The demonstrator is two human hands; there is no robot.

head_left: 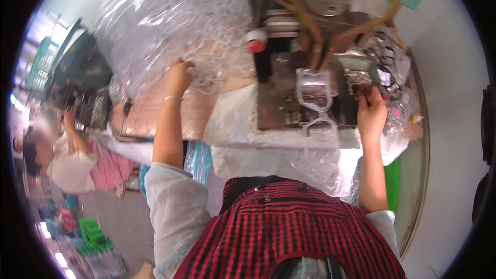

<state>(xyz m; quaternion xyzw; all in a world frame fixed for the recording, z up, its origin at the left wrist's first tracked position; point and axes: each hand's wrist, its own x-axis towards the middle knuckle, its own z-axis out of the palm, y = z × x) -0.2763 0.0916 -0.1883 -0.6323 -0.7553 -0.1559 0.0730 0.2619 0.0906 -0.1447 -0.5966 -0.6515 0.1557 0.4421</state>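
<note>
My left hand (179, 78) is at the edge of a heap of clear plastic eyeglass frames (206, 70), its fingers bent and closed; what they hold is hidden. On the right, my right hand (372, 111) reaches to a small green tray (356, 62) of tiny metal parts (358, 77). Its fingertips are pinched together at the tray's near edge, and anything between them is too small to make out. Between my hands, a clear eyeglass frame (323, 106) sits upright at the front of the bench machine (279, 108), touched by neither hand.
A large clear plastic bag (155, 26) lies behind the heap. Yellowish hoses (356, 33) hang over the machine, beside a red-tipped cylinder (256, 41). Plastic bags and dark loops (387, 54) crowd the right side. At the far left, a co-worker (77, 160) sits at another machine.
</note>
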